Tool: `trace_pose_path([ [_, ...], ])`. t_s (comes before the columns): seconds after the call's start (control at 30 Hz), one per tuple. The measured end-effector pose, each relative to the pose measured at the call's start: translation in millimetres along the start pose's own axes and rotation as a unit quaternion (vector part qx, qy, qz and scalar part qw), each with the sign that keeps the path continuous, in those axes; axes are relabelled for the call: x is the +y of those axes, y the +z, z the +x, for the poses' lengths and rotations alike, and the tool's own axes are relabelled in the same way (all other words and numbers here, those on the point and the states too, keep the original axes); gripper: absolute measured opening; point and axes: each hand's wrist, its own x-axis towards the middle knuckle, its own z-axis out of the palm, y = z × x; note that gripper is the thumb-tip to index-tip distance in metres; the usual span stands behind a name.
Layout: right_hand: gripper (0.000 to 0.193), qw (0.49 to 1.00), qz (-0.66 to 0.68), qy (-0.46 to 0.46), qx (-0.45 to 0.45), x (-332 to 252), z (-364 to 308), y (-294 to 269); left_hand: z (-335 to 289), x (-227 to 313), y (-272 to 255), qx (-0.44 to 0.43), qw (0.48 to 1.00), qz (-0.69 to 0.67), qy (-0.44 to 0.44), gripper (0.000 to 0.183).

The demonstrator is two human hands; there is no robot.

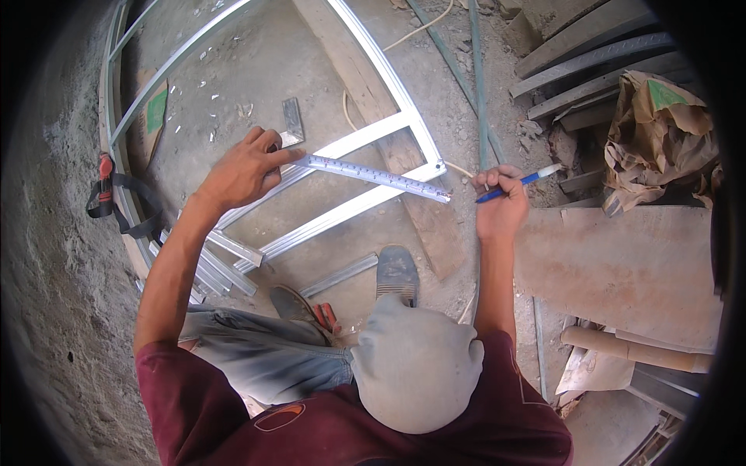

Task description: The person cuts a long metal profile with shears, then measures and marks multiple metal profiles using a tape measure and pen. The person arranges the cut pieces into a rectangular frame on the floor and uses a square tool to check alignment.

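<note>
Two hands occupied: we pinch measuring tape in left hand, its length slanting over silvery metal frame; right hand curls around blue pen, near tape's free end.

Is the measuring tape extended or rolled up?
Extended: the measuring tape runs straight from the left hand across the metal frame, its markings showing.

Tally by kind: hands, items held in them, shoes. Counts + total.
Hands, the left hand and the right hand: 2
Measuring tape, in the left: 1
Blue pen, in the right: 1
Shoes, one grey shoe and one darker shoe: 2
Total: 6
</note>
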Motion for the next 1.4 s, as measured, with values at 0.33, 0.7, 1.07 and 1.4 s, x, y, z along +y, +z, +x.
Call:
trace_pose_path([
  [0.33, 0.029, 0.962, -0.201, 0.183, 0.038, 87, -64, -24, 142, -46, -39, -0.102, 0.942, 0.219, 0.233, 0.04],
  [0.7, 0.023, 0.946, -0.235, 0.224, 0.004, 103, -60, -7, 204, -81, -27, -0.09, 0.907, 0.278, 0.305, 0.039],
  [1.07, 0.02, 0.958, -0.185, 0.219, 0.022, 111, -51, -8, 200, -88, -16, -0.089, 0.924, 0.256, 0.27, 0.043],
  [1.4, 0.025, 0.953, -0.202, 0.226, 0.003, 107, -52, -3, 197, -87, -16, -0.037, 0.921, 0.256, 0.292, 0.031],
])
